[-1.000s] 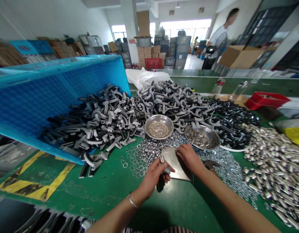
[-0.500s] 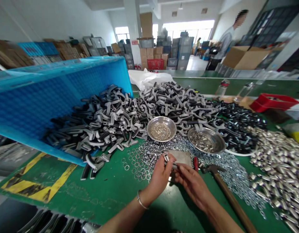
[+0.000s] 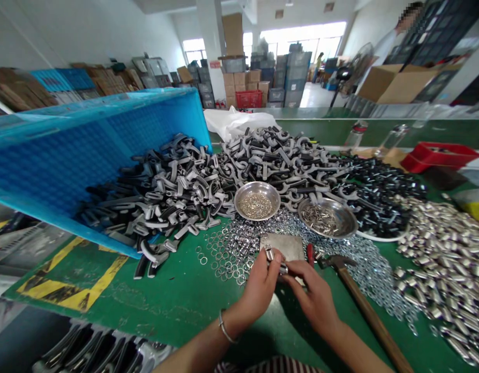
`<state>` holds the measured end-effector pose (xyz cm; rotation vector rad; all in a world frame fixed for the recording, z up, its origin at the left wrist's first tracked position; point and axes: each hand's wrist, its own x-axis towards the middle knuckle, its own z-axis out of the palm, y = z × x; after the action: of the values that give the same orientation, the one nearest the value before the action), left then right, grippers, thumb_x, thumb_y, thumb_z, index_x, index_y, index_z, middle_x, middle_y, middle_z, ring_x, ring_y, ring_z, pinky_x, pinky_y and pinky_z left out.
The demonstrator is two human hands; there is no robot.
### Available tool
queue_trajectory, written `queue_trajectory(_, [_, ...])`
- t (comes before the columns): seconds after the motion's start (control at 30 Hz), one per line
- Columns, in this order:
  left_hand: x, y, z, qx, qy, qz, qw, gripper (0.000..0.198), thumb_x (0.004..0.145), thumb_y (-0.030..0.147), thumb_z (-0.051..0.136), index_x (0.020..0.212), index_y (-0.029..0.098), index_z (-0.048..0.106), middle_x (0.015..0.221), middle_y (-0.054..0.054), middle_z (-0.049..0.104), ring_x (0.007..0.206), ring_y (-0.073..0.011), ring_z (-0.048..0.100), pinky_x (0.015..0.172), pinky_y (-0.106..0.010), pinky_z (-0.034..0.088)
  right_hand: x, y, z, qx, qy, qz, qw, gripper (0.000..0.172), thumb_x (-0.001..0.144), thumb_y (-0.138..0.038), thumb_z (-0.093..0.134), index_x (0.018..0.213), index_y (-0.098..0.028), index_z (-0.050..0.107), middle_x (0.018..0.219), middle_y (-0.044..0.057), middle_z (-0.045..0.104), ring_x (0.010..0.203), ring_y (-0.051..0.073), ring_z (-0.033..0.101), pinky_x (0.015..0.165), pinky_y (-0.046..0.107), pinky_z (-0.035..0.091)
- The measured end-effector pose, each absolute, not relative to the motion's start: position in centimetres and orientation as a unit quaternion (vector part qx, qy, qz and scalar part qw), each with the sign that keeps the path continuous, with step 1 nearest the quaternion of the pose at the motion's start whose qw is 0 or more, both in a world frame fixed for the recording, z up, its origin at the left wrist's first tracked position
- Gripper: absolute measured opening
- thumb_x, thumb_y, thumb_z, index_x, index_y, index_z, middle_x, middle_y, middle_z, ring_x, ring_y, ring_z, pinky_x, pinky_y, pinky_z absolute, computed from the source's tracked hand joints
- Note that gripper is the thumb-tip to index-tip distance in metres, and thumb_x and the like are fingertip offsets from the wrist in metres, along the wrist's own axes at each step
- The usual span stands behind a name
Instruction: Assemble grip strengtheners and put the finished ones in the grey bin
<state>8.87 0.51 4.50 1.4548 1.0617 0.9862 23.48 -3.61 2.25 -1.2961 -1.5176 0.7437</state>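
My left hand [image 3: 260, 286] grips a small part with a silver threaded end [image 3: 269, 254] sticking up above my thumb. My right hand [image 3: 311, 292] meets it from the right, its fingertips pinching a small silver piece [image 3: 283, 269] against that part. Both hands hover over the near edge of a square metal plate [image 3: 282, 244] on the green table [image 3: 185, 300]. Loose silver rings [image 3: 227, 248] lie scattered just left of the plate. A wooden-handled hammer [image 3: 359, 300] lies to the right of my right hand.
Two steel bowls, one with small rings [image 3: 257, 199], one with pins [image 3: 328, 217], stand behind the plate. A tipped blue crate [image 3: 68, 155] spills grey-black handles [image 3: 177, 186]. Silver sleeves [image 3: 445, 259] cover the right. A red tray [image 3: 439, 155] sits far right; a person [image 3: 394, 36] stands beyond.
My right hand left the metal plate and came to the part in my left hand. Both hands rose slightly together. The hammer handle came into sight as the view shifted.
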Motion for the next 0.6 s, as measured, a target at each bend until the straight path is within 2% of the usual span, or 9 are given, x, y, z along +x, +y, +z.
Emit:
queue_trajectory(0.1, [8.9, 0.1, 4.6, 0.573, 0.444, 0.419, 0.546, 0.031, 0.097, 0.046, 0.045, 0.104, 0.02, 0.059, 0.103, -0.007, 0.066, 0.098, -0.0203, 0.06, 0.092, -0.032, 0.044, 23.6, -4.3, 1.9, -0.505, -0.727, 0.168, 0.435, 0.032, 0.095, -0.025, 0.055, 0.127, -0.029, 0.061, 0.105, 0.009, 0.072, 0.094, 0.025, 0.066, 0.083, 0.04, 0.053])
queue_trajectory(0.17, [9.0, 0.3, 3.8, 0.553, 0.476, 0.419, 0.54, 0.033, 0.093, 0.051, 0.051, 0.097, 0.02, 0.06, 0.097, -0.007, 0.066, 0.093, -0.0211, 0.06, 0.089, -0.033, 0.046, 24.2, -4.4, 1.6, -0.507, -0.767, 0.14, 0.368, 0.04, 0.098, -0.025, 0.049, 0.138, -0.027, 0.053, 0.102, 0.01, 0.072, 0.087, 0.025, 0.066, 0.077, 0.038, 0.054])
queue_trajectory(0.23, [9.0, 0.8, 2.9, 0.537, 0.499, 0.411, 0.542, 0.039, 0.088, 0.058, 0.054, 0.089, 0.02, 0.059, 0.086, -0.005, 0.065, 0.081, -0.0206, 0.06, 0.079, -0.032, 0.049, 26.1, -3.8, 1.7, -0.5, -0.806, 0.149, 0.279, 0.044, 0.099, -0.029, 0.049, 0.143, -0.028, 0.048, 0.102, 0.009, 0.071, 0.088, 0.023, 0.067, 0.076, 0.035, 0.055])
queue_trajectory(0.3, [9.1, 1.5, 2.3, 0.524, 0.502, 0.402, 0.558, 0.044, 0.086, 0.063, 0.054, 0.085, 0.019, 0.058, 0.079, -0.004, 0.064, 0.072, -0.0188, 0.059, 0.069, -0.03, 0.049, 30.1, -2.3, 2.2, -0.531, -0.808, 0.139, 0.213, 0.041, 0.098, -0.032, 0.052, 0.139, -0.03, 0.053, 0.107, 0.007, 0.071, 0.095, 0.021, 0.067, 0.082, 0.033, 0.054])
queue_trajectory(0.37, [9.3, 2.3, 2.4, 0.513, 0.494, 0.405, 0.574, 0.046, 0.085, 0.065, 0.054, 0.085, 0.018, 0.058, 0.078, -0.004, 0.065, 0.067, -0.0171, 0.058, 0.066, -0.029, 0.048, 35.8, 0.1, 2.9, -0.653, -0.728, 0.053, 0.203, 0.03, 0.098, -0.034, 0.049, 0.124, -0.029, 0.064, 0.113, 0.006, 0.07, 0.102, 0.02, 0.065, 0.089, 0.032, 0.051])
queue_trajectory(0.4, [9.4, 2.6, 2.5, 0.506, 0.492, 0.41, 0.578, 0.047, 0.085, 0.065, 0.054, 0.084, 0.018, 0.058, 0.077, -0.004, 0.065, 0.066, -0.0166, 0.058, 0.065, -0.028, 0.048, 38.9, 1.5, 3.2, -0.705, -0.679, 0.016, 0.203, 0.03, 0.101, -0.032, 0.044, 0.119, -0.023, 0.065, 0.112, 0.01, 0.069, 0.102, 0.023, 0.065, 0.091, 0.037, 0.051])
queue_trajectory(0.47, [10.0, 3.2, 2.8, 0.491, 0.495, 0.417, 0.583, 0.048, 0.083, 0.066, 0.056, 0.084, 0.018, 0.058, 0.074, -0.003, 0.064, 0.064, -0.0157, 0.058, 0.063, -0.027, 0.048, 44.7, 4.3, 3.2, -0.763, -0.617, -0.023, 0.19, 0.035, 0.102, -0.026, 0.036, 0.117, -0.013, 0.064, 0.104, 0.017, 0.069, 0.096, 0.028, 0.065, 0.086, 0.045, 0.051])
queue_trajectory(0.5, [10.4, 3.4, 3.0, 0.485, 0.498, 0.415, 0.587, 0.048, 0.082, 0.066, 0.057, 0.083, 0.018, 0.058, 0.073, -0.003, 0.063, 0.063, -0.0151, 0.057, 0.062, -0.026, 0.048, 47.1, 5.6, 3.0, -0.779, -0.6, -0.028, 0.177, 0.032, 0.101, -0.025, 0.039, 0.115, -0.009, 0.064, 0.099, 0.017, 0.069, 0.091, 0.028, 0.066, 0.083, 0.046, 0.052])
queue_trajectory(0.6, [11.9, 3.4, 2.9, 0.481, 0.49, 0.392, 0.612, 0.051, 0.08, 0.069, 0.057, 0.082, 0.017, 0.058, 0.075, -0.004, 0.065, 0.06, -0.0134, 0.055, 0.059, -0.025, 0.047, 51.2, 8.7, 1.3, -0.786, -0.603, -0.018, 0.135, 0.028, 0.097, -0.029, 0.056, 0.119, -0.012, 0.061, 0.108, 0.012, 0.067, 0.092, 0.023, 0.066, 0.081, 0.042, 0.055])
